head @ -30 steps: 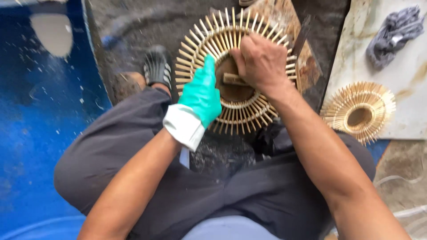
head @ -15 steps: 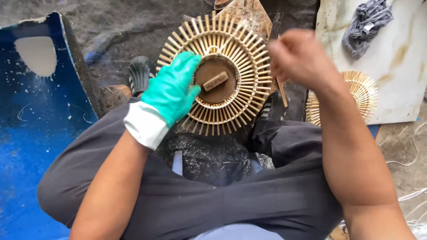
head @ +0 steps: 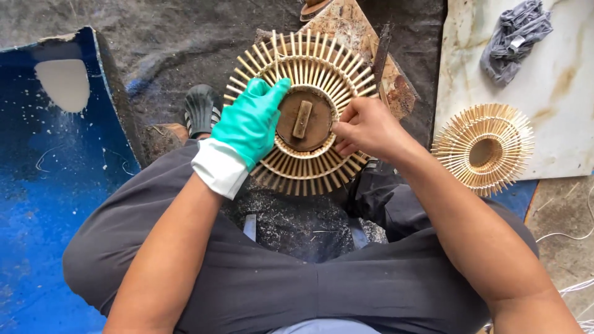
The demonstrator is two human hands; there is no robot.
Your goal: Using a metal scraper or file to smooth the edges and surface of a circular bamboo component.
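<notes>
The ground [head: 185, 37] is dark and dusty. A wooden block [head: 396, 86] lies on it, and a blue sheet [head: 55, 198] too. A pale board [head: 557, 93] lies there with a grey cloth [head: 513, 37] and a small stick wheel [head: 484, 148] on it.

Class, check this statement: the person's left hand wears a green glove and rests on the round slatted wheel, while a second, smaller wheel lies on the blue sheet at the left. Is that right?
Not quite. The left hand is gloved in green and does rest on the round slatted wheel, but the second, smaller wheel lies on the pale stained board at the right, not on the blue sheet. The head view shows this.
</notes>
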